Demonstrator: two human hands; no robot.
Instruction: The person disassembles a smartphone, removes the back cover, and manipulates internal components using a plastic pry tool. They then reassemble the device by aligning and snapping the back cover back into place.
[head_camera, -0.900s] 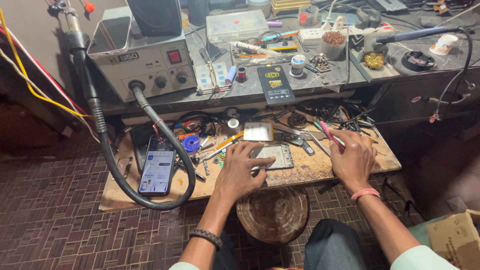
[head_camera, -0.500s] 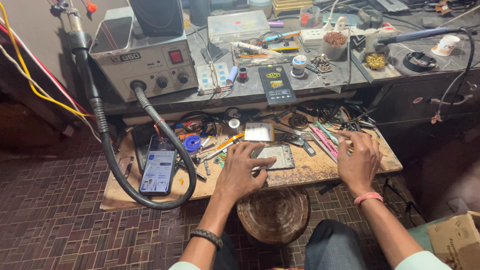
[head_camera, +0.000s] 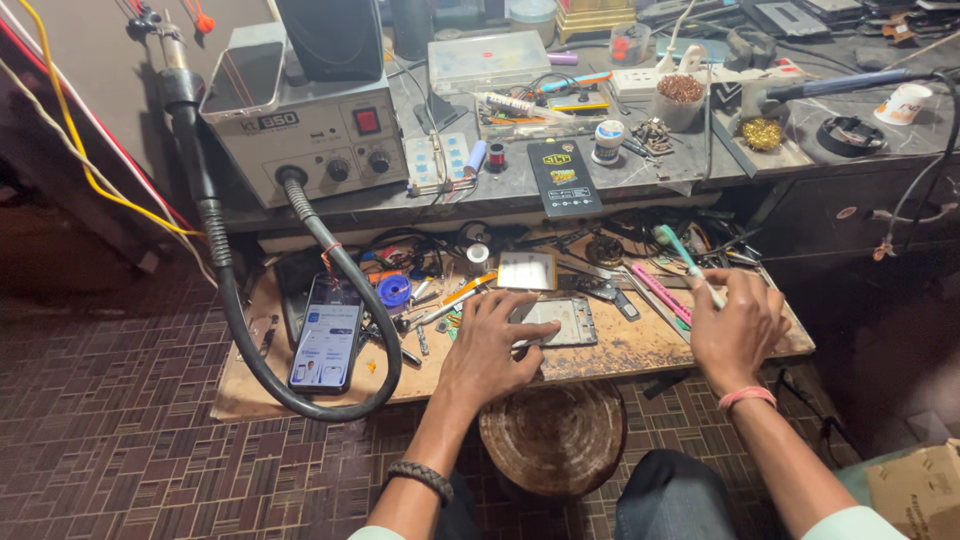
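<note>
The opened phone frame (head_camera: 560, 322) lies flat on the low wooden board (head_camera: 640, 350), long axis running left-right, just fwd of the person and a bit left of centre. Left hand (head_camera: 493, 345) is the nearer one: palm down, fingers spread, tips pressing on the frame's left end, so it's pinned rather than gripped. Right hand (head_camera: 733, 325) sits well to the right of the frame, apart from it, fingers curled round a teal-handled brush (head_camera: 687, 261) whose handle points up and away to the left; bristle end is hidden in the fist. Just behind the frame, a small silvery rectangular panel (head_camera: 527, 271), also flat. Far left on the board, a lit smartphone (head_camera: 326, 345), long axis fwd-back, ringed by the black hose (head_camera: 250, 340) of the grey hot-air station (head_camera: 300, 120) on the upper shelf. Also on that shelf: a black rectangular packet with yellow print (head_camera: 563, 178) at its front edge, a clear lidded parts box (head_camera: 488, 60) further back, a white paper cup (head_camera: 903, 102) far right. Pink flat tools (head_camera: 660, 292) lie between frame and right hand.
</note>
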